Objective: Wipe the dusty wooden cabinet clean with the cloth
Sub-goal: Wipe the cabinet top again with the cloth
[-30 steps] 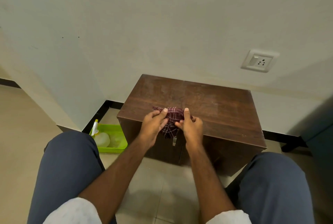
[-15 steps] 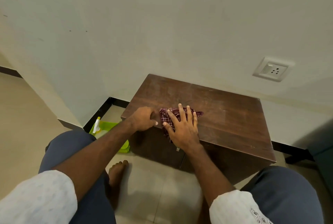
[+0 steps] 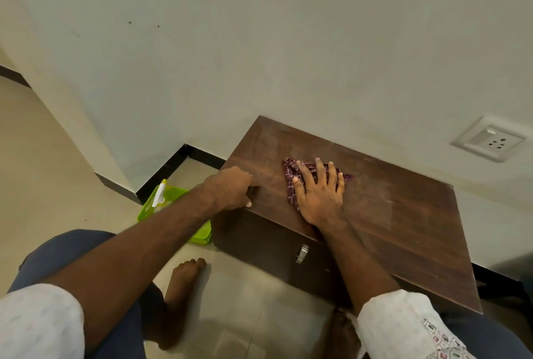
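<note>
A low dark wooden cabinet [image 3: 398, 214] stands against the wall, its top streaked with pale dust. A maroon checked cloth [image 3: 290, 178] lies on the left half of the top. My right hand [image 3: 317, 194] presses flat on the cloth with fingers spread. My left hand [image 3: 230, 188] grips the cabinet's front left corner, fingers curled over the edge. A metal handle [image 3: 302, 253] shows on the cabinet's front.
A green plastic tray [image 3: 161, 200] with a white and yellow spray bottle [image 3: 158, 192] sits on the floor left of the cabinet. A wall socket [image 3: 489, 140] is at the right. My bare foot [image 3: 184, 275] and knees are in front.
Both hands held the bunched cloth at the front edge. Now the right hand has spread it flat and slid it further onto the top; the left hand moved to the corner.
</note>
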